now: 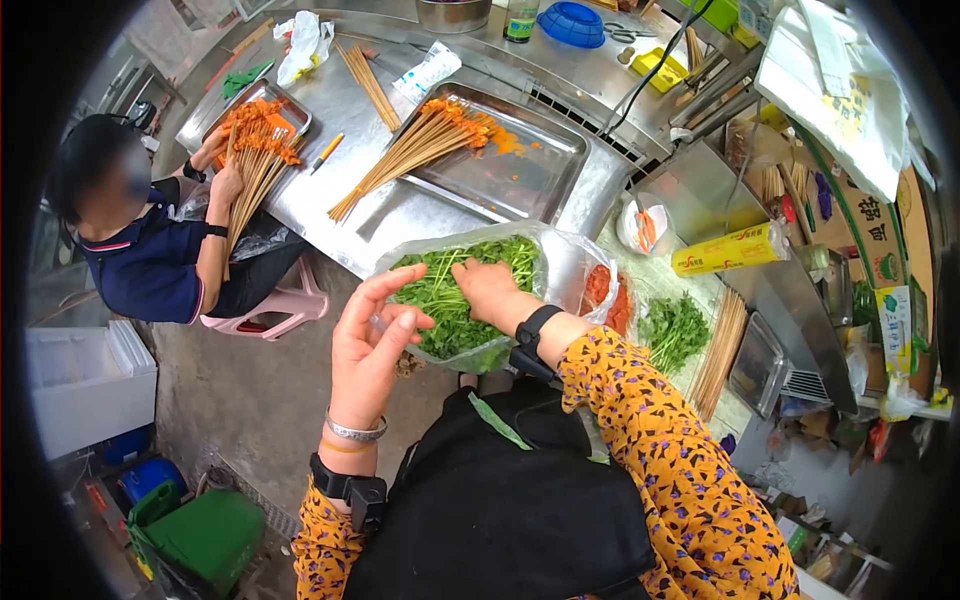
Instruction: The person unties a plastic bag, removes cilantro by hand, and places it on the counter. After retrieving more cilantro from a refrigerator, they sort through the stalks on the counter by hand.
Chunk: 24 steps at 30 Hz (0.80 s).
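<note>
Steel table [322, 188]; concrete floor [240, 390] (stained)

Greens [450, 300] in bag [560, 262] (before table [330, 190]); skewers [410, 150] in tray [530, 170] behind

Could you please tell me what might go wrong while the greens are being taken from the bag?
The plastic bag seems to overhang the steel table at its edge, with only the right hand in the greens; it could slide to the floor. One leaf lies on the black apron, so more may drop.
</note>
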Available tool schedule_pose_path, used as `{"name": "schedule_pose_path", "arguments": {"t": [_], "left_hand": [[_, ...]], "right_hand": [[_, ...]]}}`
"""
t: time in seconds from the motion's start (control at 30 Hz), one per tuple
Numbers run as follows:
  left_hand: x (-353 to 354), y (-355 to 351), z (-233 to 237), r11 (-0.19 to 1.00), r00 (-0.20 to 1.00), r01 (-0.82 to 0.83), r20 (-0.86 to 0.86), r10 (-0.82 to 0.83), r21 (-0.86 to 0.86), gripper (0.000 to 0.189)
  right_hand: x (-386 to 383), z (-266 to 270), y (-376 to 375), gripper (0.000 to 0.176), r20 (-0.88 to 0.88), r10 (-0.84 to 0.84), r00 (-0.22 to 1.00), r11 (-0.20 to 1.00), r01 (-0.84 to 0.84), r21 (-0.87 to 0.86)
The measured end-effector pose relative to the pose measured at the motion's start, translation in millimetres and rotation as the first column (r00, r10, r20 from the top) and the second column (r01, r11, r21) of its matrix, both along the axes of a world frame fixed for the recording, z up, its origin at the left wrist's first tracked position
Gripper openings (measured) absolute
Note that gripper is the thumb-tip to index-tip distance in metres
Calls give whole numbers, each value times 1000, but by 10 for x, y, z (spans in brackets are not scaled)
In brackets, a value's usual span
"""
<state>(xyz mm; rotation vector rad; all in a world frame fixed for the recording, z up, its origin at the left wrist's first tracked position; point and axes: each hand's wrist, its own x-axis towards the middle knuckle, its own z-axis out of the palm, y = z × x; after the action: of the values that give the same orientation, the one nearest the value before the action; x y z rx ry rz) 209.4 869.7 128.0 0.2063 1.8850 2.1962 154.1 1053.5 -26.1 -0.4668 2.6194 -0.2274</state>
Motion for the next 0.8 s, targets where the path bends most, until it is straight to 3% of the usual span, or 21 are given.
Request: {"name": "schedule_pose_path", "arguments": {"t": [0.1,0.13,0.23,0.33,0.37,0.47,0.53,0.6,0.8], "left_hand": [[9,-20,12,1000,1000,-9,-3,9,0,37],[6,-37,5,1000,1000,-12,-3,12,6,37],[5,-58,-19,1000,1000,-21,-6,21,22,36],[13,-72,-20,999,999,-33,3,33,41,35],[21,-79,-24,998,999,-42,20,41,51,35],[31,-100,-40,998,999,-43,4,43,43,34],[46,-99,-41,999,999,-43,6,43,32,35],[65,-103,-49,999,999,-42,9,42,22,35],[88,-98,-34,999,998,-53,22,52,12,34]], "right_hand": [[-51,-30,-21,30,-163,28,986,1000,-29,-1],[-45,-20,-1,30,-168,27,985,1000,-27,2],[63,65,72,11,-409,129,904,987,-155,-32],[224,116,137,13,-492,108,864,987,-151,-50],[249,114,131,18,-369,103,924,992,-124,-33],[301,-74,191,25,-467,53,883,995,-85,-49],[221,-60,194,34,-387,27,922,995,-60,-74],[115,-64,184,40,-239,85,967,988,-112,-102],[-63,-96,200,41,-282,307,909,940,-336,-58]]}}
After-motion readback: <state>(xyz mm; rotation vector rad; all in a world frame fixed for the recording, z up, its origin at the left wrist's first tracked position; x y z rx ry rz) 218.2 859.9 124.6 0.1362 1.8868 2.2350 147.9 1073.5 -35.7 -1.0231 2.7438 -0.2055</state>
